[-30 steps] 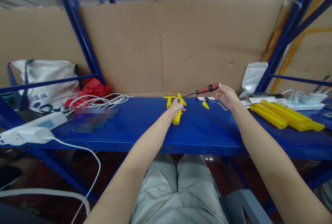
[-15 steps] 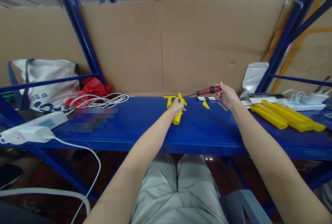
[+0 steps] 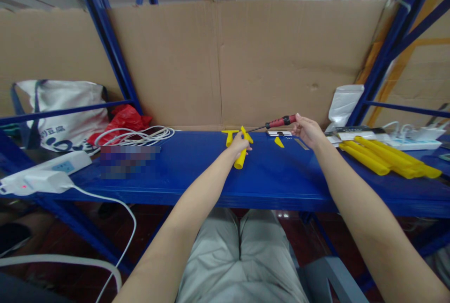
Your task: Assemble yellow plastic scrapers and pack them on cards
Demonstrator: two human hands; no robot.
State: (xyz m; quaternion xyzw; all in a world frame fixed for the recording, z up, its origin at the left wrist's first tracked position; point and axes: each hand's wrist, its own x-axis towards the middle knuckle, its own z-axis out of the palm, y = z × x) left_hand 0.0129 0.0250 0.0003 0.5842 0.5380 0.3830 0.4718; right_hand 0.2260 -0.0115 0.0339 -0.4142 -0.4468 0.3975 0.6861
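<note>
My left hand (image 3: 239,145) is closed around a yellow tool handle (image 3: 240,158) with a wider head at its top, held over the blue shelf. My right hand (image 3: 306,129) pinches the end of a red and black screwdriver (image 3: 281,121). The shaft points left, and its tip meets the head of the yellow handle; the exact contact spot is too small to make out. Just left of my left hand stands another yellow T-shaped piece (image 3: 229,137). Between the hands lie a small yellow wedge-shaped piece (image 3: 279,142) and a thin metal strip (image 3: 301,144).
Several yellow tubes (image 3: 390,158) lie on the right of the blue shelf (image 3: 197,172). A small black-and-white box (image 3: 280,133) sits behind the wedge piece. On the left are a white power strip (image 3: 45,174), coiled white cable (image 3: 154,135) and a red bag (image 3: 128,119). Cardboard (image 3: 168,59) backs the shelf.
The screwdriver's handle appears slightly turned, and my right fingers have shifted a little at its end. My left hand and the yellow handle stay in place.
</note>
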